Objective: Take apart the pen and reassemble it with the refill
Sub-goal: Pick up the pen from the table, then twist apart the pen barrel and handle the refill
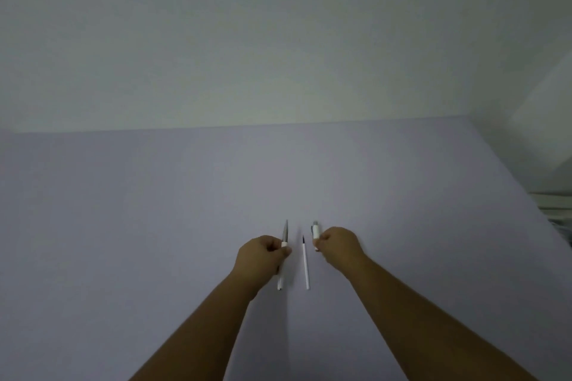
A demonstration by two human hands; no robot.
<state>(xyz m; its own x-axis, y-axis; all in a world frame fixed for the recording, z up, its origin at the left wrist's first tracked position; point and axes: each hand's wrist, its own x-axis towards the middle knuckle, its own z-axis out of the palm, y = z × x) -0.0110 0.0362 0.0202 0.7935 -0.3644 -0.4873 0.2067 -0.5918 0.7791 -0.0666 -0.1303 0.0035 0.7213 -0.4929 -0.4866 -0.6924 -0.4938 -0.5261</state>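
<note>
My left hand (pixel 263 254) pinches the pen's tipped front barrel (pixel 285 233), my right hand (pixel 339 246) its clicker cap (pixel 315 229), while the light, thin, bendable refill (pixel 305 263) lies between them, best lifted mid-shaft.
</note>
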